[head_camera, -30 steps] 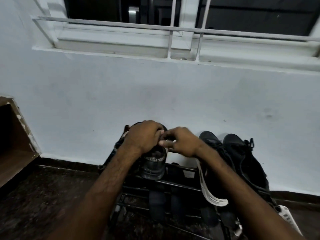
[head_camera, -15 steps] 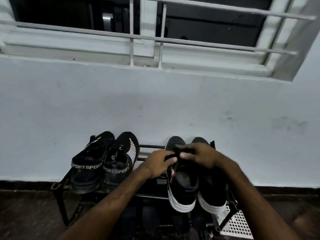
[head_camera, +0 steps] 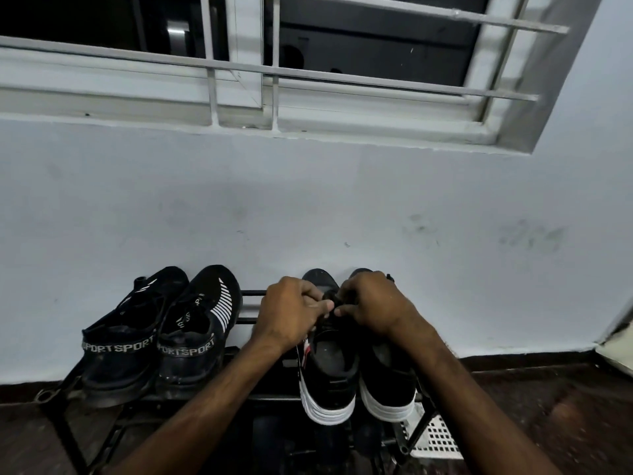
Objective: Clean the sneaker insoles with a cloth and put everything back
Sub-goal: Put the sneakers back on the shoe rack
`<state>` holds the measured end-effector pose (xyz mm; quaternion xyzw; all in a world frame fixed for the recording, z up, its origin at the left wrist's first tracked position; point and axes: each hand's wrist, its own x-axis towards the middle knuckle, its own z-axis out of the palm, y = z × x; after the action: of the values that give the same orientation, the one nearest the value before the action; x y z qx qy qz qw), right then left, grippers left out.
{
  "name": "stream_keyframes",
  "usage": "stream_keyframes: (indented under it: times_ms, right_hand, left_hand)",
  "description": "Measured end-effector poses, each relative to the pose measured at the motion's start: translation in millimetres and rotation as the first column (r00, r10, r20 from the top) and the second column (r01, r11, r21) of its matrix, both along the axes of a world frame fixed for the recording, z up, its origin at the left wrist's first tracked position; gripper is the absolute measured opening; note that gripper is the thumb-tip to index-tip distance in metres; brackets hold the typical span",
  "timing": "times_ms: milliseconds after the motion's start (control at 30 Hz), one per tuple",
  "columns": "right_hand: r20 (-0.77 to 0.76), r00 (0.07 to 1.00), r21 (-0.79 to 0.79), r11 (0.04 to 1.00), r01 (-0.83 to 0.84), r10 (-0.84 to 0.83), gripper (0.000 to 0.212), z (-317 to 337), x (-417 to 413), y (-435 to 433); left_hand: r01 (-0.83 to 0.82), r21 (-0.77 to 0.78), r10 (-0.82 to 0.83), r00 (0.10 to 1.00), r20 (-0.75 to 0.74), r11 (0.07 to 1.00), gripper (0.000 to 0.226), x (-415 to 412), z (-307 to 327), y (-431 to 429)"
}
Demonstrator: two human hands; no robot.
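A pair of black sneakers with white soles [head_camera: 329,389] stands on the top tier of a black metal shoe rack [head_camera: 253,296], heels toward me. My left hand [head_camera: 291,313] and my right hand [head_camera: 373,306] meet over the tongue of the left shoe of that pair, fingers pinched on its black laces. The insoles lie dark inside the shoe openings. No cloth is in view.
A second pair of black shoes marked SPORT [head_camera: 154,337] sits at the rack's left end. A white perforated basket [head_camera: 435,437] shows under the rack at the right. The white wall and a barred window [head_camera: 274,80] rise behind. Dark floor lies on both sides.
A second ago both hands were on a SPORT shoe at the left. They have moved right to the white-soled pair and now pinch its laces; the view shifted right too.
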<state>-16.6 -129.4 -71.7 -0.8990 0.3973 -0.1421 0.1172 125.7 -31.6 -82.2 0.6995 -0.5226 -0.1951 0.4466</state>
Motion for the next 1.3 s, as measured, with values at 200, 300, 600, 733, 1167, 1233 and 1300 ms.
stream_keyframes:
  times_ms: [200,300,600,733,1167,1233,1300]
  right_hand:
    - [0.106,0.992,0.198,0.977,-0.082,0.062,0.015,7,-9,0]
    - [0.118,0.988,0.160,0.980,-0.117,0.098,0.013,13,-11,4]
    - [-0.013,0.986,0.053,0.985,-0.163,0.164,0.046,0,2,10]
    - [0.088,0.981,0.143,0.973,-0.183,0.172,0.030,9,-8,5]
    - [0.197,0.952,0.322,0.933,0.162,-0.233,0.034,-25,-66,-34]
    - [0.242,0.942,0.375,0.918,0.131,-0.233,0.045,-24,-61,-29]
    - [0.283,0.936,0.327,0.938,0.112,-0.210,0.049,-25,-55,-24]
  left_hand:
    - [0.105,0.333,-0.264,0.837,0.479,0.937,0.014,-22,-11,18]
    - [0.111,0.372,-0.313,0.779,0.543,0.922,0.016,-21,-9,18]
    - [-0.036,0.097,-0.010,0.899,0.438,0.995,0.014,3,-3,13]
    - [-0.002,0.129,-0.046,0.928,0.370,0.992,0.024,6,-12,8]
    - [0.132,0.036,-0.129,0.818,0.560,0.991,0.020,-35,-11,-31]
    - [0.122,0.112,-0.165,0.778,0.606,0.986,0.022,-40,-12,-37]
    - [0.103,0.152,-0.177,0.753,0.634,0.983,0.025,-43,-12,-41]
